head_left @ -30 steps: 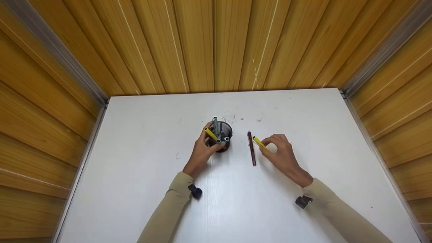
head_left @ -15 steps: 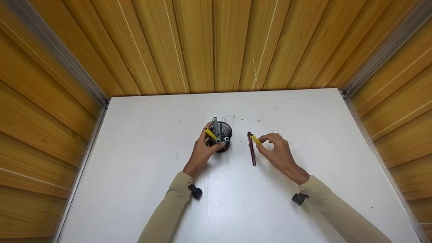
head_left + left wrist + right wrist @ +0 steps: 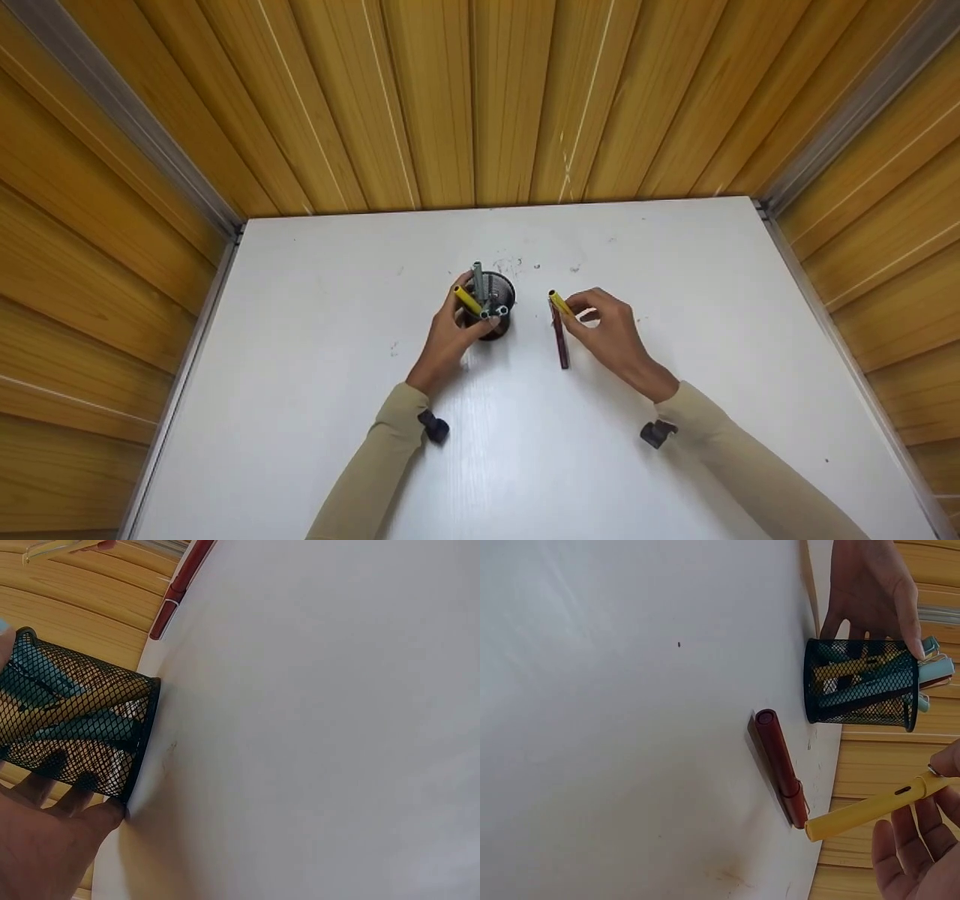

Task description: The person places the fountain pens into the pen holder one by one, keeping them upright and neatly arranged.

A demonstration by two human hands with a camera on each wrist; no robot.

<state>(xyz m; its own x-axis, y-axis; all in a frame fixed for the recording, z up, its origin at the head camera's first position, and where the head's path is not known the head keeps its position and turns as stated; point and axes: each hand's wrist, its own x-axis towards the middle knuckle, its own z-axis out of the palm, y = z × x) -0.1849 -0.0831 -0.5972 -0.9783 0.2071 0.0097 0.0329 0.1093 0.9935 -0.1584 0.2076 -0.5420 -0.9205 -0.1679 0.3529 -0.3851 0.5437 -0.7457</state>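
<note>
A black mesh pen cup [image 3: 862,682] stands on the white table, with my left hand [image 3: 448,341] gripping its side. Several pens poke out of the cup, among them a yellow pen [image 3: 469,299] and grey-green pens [image 3: 478,281]. My right hand [image 3: 611,330] pinches another yellow pen [image 3: 870,816] between thumb and fingers, tilted above the table. Below it a dark red pen [image 3: 778,761] with a clip lies on the table; in the head view the yellow pen overlaps its far end.
The white table [image 3: 337,285] reaches back to yellow wood-patterned panels [image 3: 442,105] with metal posts at the corners. Small dark marks [image 3: 510,266] dot the tabletop behind the cup. A black wrist camera [image 3: 433,427] sits on the left sleeve.
My right hand has moved left and slightly away from me, bringing the yellow pen from beside the dark red pen to over its far end. The left hand stays on the cup.
</note>
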